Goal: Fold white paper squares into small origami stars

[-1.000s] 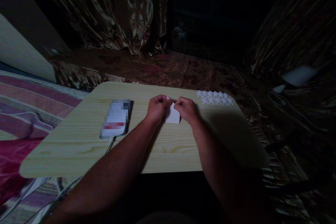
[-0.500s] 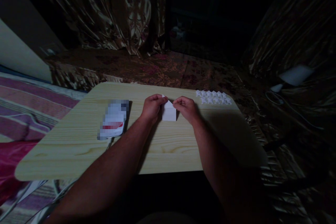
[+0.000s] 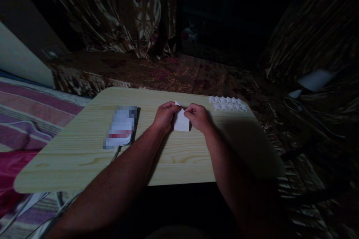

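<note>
A small piece of white folded paper (image 3: 181,122) is held between my two hands over the middle of the table, with a pointed corner standing up at its top. My left hand (image 3: 165,115) pinches its upper left side between thumb and fingers. On the other side, my right hand (image 3: 198,115) pinches the upper right edge. Fingertips cover parts of the upper folds. Beyond my right hand, several small white folded paper pieces (image 3: 227,103) lie in two rows near the table's far right corner.
A phone-like object (image 3: 120,127), partly pixelated, lies left of my left forearm with a cable (image 3: 115,154) attached. The light wooden table (image 3: 81,149) has rounded corners. Left of it is a striped bedspread (image 3: 17,101); a white lamp-like object (image 3: 316,79) stands at the right.
The paper's front now looks like one smooth panel, where a crease line showed before, and its lower edge sits slightly lower. More of the pointed corner shows. Both hands keep their pinch.
</note>
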Tool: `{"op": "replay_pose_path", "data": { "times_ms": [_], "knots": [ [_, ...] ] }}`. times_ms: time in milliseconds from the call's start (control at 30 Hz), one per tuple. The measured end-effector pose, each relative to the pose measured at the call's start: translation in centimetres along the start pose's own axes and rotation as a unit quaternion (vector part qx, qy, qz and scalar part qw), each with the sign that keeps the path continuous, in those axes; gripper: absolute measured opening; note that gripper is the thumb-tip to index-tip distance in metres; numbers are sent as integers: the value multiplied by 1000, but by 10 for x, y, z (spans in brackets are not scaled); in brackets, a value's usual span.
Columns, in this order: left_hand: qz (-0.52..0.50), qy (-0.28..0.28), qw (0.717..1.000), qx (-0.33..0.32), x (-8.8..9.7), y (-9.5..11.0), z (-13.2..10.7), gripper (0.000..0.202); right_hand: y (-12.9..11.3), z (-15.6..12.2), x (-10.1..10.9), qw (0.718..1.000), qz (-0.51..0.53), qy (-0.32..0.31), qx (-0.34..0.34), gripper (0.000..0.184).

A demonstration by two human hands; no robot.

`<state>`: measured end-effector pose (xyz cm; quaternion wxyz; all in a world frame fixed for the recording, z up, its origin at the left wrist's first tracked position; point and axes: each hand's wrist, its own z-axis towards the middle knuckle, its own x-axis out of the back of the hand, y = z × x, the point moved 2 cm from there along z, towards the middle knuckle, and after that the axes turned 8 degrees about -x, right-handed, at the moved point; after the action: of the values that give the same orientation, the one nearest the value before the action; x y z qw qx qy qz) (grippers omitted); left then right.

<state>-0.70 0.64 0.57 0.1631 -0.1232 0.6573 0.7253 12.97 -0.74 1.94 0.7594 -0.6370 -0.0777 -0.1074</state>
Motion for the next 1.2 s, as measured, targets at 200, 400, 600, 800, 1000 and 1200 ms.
{"op": "replay_pose_path", "data": {
  "times_ms": [200, 400, 600, 800, 1000, 1200],
  "knots": [
    [-72, 44, 995, -44, 8, 11, 8, 13, 2, 1, 0, 999, 29, -3, -31, 5],
    [-5, -17, 999, -29, 1, 12, 1, 36, 4, 4, 6, 989, 116, 38, -85, 12],
    [106, -28, 991, -73, -3, 10, -4, 34, -1, 1, 7, 989, 118, -6, -87, 15],
    [131, -62, 987, -71, -2, 12, -5, 35, 2, 3, 6, 993, 88, -26, -73, 17],
    [131, -64, 986, -82, -1, 10, -3, 30, 7, 5, 8, 990, 122, -36, -67, 15],
    [82, -72, 991, -77, -2, 11, -3, 28, 3, 2, 11, 988, 133, -48, -58, 17]
  ]
}}
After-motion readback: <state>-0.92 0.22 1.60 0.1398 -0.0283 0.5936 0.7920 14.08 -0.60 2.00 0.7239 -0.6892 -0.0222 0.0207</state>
